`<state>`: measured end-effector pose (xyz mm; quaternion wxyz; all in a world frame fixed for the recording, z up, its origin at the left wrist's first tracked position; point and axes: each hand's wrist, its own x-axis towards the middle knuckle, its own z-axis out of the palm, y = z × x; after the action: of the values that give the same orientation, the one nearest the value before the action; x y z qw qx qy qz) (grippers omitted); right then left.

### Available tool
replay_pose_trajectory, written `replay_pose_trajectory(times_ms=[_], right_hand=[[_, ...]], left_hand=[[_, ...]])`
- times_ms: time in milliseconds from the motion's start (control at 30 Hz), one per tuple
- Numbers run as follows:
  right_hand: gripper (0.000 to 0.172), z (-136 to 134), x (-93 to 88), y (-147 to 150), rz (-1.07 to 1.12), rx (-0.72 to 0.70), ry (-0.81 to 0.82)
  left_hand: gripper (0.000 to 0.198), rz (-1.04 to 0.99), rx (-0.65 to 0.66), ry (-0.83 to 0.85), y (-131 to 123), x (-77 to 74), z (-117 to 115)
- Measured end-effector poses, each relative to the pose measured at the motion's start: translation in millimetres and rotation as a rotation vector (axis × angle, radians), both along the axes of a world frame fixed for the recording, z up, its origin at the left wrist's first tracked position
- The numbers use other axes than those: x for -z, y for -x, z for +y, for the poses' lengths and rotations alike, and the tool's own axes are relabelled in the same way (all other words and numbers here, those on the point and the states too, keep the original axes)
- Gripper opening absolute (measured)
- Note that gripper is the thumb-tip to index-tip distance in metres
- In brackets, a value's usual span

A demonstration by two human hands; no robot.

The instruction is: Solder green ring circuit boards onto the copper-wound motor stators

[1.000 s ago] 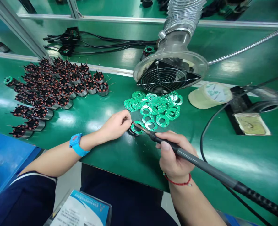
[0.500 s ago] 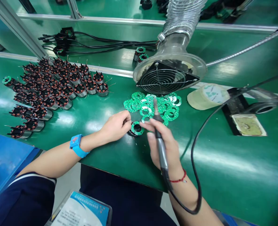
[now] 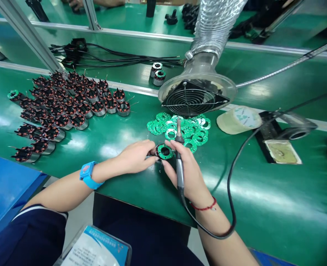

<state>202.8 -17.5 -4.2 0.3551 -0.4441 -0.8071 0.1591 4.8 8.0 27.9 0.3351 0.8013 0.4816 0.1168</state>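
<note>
My left hand (image 3: 137, 157) pinches the left side of a small motor stator topped with a green ring board (image 3: 164, 151) on the green bench. My right hand (image 3: 187, 170) touches the same piece from the right with its fingertips. A soldering iron (image 3: 179, 155) lies across that hand, its tip pointing up and away from me over the pile of green ring boards (image 3: 180, 127). Its black cable (image 3: 230, 207) loops round my right wrist.
Rows of copper-wound stators (image 3: 63, 107) fill the left of the bench. A fume extractor fan (image 3: 195, 96) on a ribbed hose stands behind the boards. A tape roll (image 3: 239, 120), an iron stand with sponge (image 3: 281, 142) and a blue bin (image 3: 5, 184) are nearby.
The soldering iron swung from lying across to the right, tip on the board, to standing tip-up along my right hand. My right fingers moved onto the stator piece. The view shifted slightly.
</note>
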Motion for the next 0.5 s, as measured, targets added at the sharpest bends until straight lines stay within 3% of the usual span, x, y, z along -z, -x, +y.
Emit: replay_pose_trajectory(times_ms=[133, 233, 367, 500], right_hand=[[0.057, 0, 0.6, 0, 0.007, 0.005, -0.02], [0.06, -2, 0.3, 4, -0.019, 0.01, -0.067], [0.063, -6, -5.4, 13, -0.071, -0.03, -0.119], [0.066, -9, -10.0, 17, -0.072, -0.11, -0.205]], left_hand=[[0.009, 0.038, 0.009, -0.103, 6, -3.4, 2], [0.008, -0.081, -0.042, -0.155, 8, -1.8, 4], [0.005, -0.3, -0.092, -0.036, 4, 4.7, 5], [0.007, -0.389, -0.137, 0.084, 1, 6.2, 7]])
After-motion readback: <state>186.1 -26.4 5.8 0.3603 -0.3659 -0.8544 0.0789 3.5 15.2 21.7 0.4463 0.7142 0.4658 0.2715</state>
